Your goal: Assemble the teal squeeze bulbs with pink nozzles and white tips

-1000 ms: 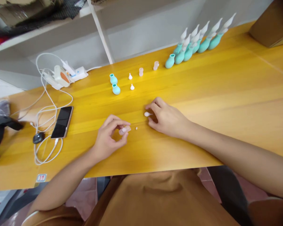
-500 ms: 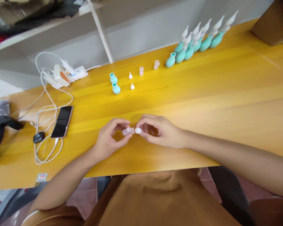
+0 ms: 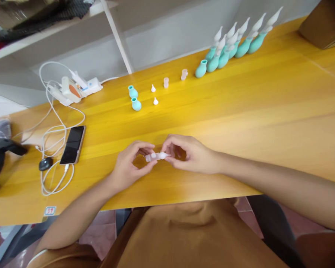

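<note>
Low over the near part of the yellow wooden table (image 3: 240, 111), my left hand (image 3: 130, 165) pinches a small clear pinkish plastic tube (image 3: 151, 157). My right hand (image 3: 188, 153) pinches a small white tip (image 3: 164, 155) and holds it against the tube's end, so the two parts touch. Farther back stand two loose teal bulbs (image 3: 134, 99), two small white tips (image 3: 154, 95) and two clear tubes (image 3: 174, 78). At the back right is a row of several assembled teal bulbs with white nozzles (image 3: 234, 44).
On the left lie a black phone (image 3: 73, 144), tangled white cables (image 3: 53, 123), a small black mouse-like object (image 3: 45, 163) and a white power strip with plugs (image 3: 75, 87). A white shelf post (image 3: 117, 37) rises behind the table. A brown box (image 3: 324, 22) sits at the far right.
My right hand picked the white tip off the table and carried it left to my left hand. The tip now touches the tube's end.
</note>
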`<state>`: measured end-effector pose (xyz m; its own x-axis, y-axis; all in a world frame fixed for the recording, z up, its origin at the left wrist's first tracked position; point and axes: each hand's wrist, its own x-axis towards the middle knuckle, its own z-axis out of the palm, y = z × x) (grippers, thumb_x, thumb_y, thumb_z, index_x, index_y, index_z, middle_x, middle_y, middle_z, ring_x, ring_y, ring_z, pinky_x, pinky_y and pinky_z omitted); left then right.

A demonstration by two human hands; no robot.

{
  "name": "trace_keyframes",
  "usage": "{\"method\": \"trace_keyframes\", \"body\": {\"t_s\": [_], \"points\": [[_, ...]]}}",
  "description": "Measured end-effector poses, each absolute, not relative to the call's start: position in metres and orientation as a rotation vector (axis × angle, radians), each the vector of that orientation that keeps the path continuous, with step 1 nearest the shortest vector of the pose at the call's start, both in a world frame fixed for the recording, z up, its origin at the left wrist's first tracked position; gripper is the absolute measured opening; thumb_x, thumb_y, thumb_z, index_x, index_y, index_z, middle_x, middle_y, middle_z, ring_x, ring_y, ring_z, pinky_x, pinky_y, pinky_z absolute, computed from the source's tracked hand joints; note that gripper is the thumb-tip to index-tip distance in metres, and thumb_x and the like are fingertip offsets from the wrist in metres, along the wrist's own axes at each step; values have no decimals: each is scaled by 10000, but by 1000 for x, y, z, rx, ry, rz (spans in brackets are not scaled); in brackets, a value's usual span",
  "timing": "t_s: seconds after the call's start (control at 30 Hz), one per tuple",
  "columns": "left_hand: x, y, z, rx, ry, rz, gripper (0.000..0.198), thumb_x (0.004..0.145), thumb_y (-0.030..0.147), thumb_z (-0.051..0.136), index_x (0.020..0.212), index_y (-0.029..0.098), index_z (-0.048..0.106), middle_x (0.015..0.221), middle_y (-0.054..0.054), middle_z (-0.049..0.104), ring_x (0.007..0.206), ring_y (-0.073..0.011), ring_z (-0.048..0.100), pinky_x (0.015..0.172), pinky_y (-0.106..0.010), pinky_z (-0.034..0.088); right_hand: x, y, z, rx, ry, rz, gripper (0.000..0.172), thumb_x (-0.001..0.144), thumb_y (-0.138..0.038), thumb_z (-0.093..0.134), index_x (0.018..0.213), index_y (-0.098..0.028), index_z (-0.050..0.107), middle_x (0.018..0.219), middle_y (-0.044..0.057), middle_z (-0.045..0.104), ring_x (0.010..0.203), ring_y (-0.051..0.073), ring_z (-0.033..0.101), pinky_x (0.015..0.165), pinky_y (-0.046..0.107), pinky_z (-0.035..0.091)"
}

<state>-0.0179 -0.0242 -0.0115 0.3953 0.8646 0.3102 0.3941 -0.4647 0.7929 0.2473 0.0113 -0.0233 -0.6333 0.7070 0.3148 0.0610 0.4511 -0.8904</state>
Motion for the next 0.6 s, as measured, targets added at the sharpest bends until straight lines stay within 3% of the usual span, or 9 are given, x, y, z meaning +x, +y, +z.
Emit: {"method": "trace_keyframes", "body": {"t_s": [0.33, 0.6], "points": [[-18, -28, -13, 2095, 1096, 958, 434, 932, 226, 847, 1328, 273, 678, 1047, -53, 780, 951, -189, 783, 895, -340, 652, 247, 11, -24, -568, -2050, 1128, 195, 914, -137, 696, 1090, -217, 667, 915, 4, 667, 747, 121, 627, 673, 240, 518], [-21, -30, -16, 2153, 1089, 996, 518, 917, 242, 880, 1382, 285, 655, 1021, -36, 807, 922, -185, 802, 936, -348, 650, 246, 11, -26, -531, -1958, 1154, 142, 974, -186, 729, 1114, -208, 724, 944, 30, 716, 819, 144, 681, 759, 279, 560]]}}
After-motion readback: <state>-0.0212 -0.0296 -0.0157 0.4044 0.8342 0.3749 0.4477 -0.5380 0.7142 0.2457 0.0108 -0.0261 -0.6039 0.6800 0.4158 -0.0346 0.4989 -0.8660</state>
